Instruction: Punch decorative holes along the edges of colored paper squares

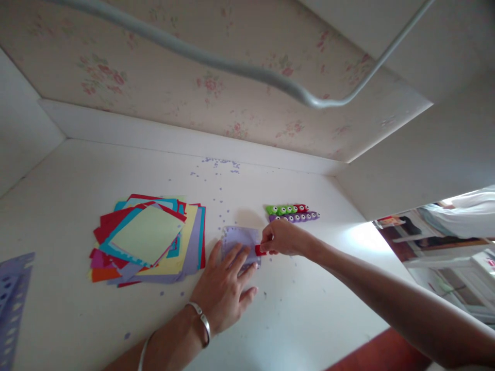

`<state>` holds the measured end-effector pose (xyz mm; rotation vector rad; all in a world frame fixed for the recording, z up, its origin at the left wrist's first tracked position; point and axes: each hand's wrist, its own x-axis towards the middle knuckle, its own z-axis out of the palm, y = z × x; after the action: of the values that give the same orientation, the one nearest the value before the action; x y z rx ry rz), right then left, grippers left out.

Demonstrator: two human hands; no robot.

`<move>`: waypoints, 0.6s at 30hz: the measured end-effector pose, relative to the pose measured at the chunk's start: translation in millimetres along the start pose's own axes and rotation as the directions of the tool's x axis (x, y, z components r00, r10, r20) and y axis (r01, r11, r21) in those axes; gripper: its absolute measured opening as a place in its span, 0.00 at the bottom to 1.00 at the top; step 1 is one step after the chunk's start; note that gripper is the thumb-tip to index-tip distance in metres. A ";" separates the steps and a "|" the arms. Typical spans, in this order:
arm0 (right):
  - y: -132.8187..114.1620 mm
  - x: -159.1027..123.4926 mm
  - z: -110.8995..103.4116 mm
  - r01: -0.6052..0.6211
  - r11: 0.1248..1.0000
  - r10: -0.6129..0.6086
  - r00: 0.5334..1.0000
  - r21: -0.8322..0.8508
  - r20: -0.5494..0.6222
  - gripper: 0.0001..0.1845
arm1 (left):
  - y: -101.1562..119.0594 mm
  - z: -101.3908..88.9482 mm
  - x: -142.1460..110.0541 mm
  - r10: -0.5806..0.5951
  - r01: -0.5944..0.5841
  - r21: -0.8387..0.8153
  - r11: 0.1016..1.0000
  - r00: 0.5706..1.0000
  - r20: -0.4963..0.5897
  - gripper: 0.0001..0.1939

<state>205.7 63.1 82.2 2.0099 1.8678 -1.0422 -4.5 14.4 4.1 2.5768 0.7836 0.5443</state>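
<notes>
A square of purple paper (235, 236) lies on the white tabletop, with small notches or holes along its left and top edges. My left hand (228, 283) rests on it, fingers spread and pressing it flat. At the paper's right edge my right hand (284, 238) pinches a small red piece (260, 250); fingers hide most of it, so its exact kind is unclear. Just beyond that hand are two rows of small pieces with eye-like dots: a green and red row (286, 209) and a purple row (303, 217), partly covered by the hand.
To the left sits a loose stack of coloured paper sheets (149, 234). Purple sheets with holes (17, 304) lie at the far left edge. Tiny purple paper bits (220, 161) are scattered toward the back ledge. A grey cable or tube (216, 62) crosses overhead, before a flowered wall.
</notes>
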 end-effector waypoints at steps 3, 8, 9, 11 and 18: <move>0.3 0.0 0.0 -0.010 1.000 0.010 1.000 0.005 0.012 0.05 | -0.2 0.3 0.5 -0.001 0.001 -0.001 1.000 1.000 0.018 0.22; 2.3 0.0 -0.1 0.005 1.000 -0.006 1.000 0.021 0.020 0.05 | -0.4 -0.1 1.7 0.002 -0.003 0.020 1.000 0.999 0.048 0.23; 2.7 -0.2 0.0 0.009 1.000 -0.010 1.000 0.029 0.021 0.05 | -0.5 -0.1 1.8 0.002 -0.004 0.025 1.000 0.999 0.052 0.23; 3.5 -0.8 0.6 0.014 0.999 -0.015 1.000 0.045 0.022 0.05 | -0.5 -0.2 1.6 0.005 -0.006 0.036 0.999 0.999 0.052 0.24; 11.5 -3.1 0.9 0.031 0.990 -0.040 0.998 0.139 0.058 0.08 | 1.0 1.1 -2.1 -0.002 0.002 0.070 0.998 1.000 0.002 0.24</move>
<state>216.3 58.1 80.0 2.0000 1.8541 -1.2595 -5.2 12.0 3.2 2.6395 0.8184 0.5218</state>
